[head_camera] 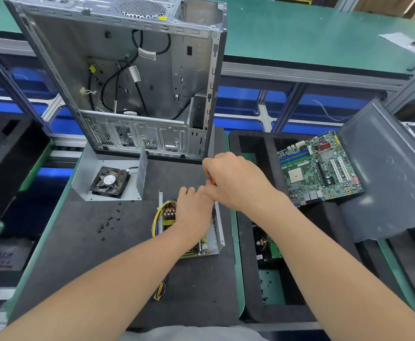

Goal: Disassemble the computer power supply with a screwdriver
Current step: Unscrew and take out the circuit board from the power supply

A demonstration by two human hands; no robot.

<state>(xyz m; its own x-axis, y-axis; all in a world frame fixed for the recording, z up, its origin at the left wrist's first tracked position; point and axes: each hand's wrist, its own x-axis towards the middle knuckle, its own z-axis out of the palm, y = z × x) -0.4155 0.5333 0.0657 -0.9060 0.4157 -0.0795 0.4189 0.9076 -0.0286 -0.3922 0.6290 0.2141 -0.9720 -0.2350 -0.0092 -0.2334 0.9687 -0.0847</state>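
Observation:
The opened power supply (215,232) lies on the black mat (78,242), its circuit board and yellow wires (157,217) exposed inside the metal tray. My left hand (193,210) rests on top of the board, fingers curled down over it. My right hand (236,182) grips a screwdriver with an orange handle (213,181), held upright just above the far right corner of the supply. The screwdriver's tip is hidden behind my hands. The supply's removed cover with its black fan (110,182) lies to the left.
An empty computer case (127,77) stands upright behind the mat. Several loose black screws (108,223) lie left of the supply. A green motherboard (320,168) and a grey side panel (388,173) rest on a black foam tray at the right.

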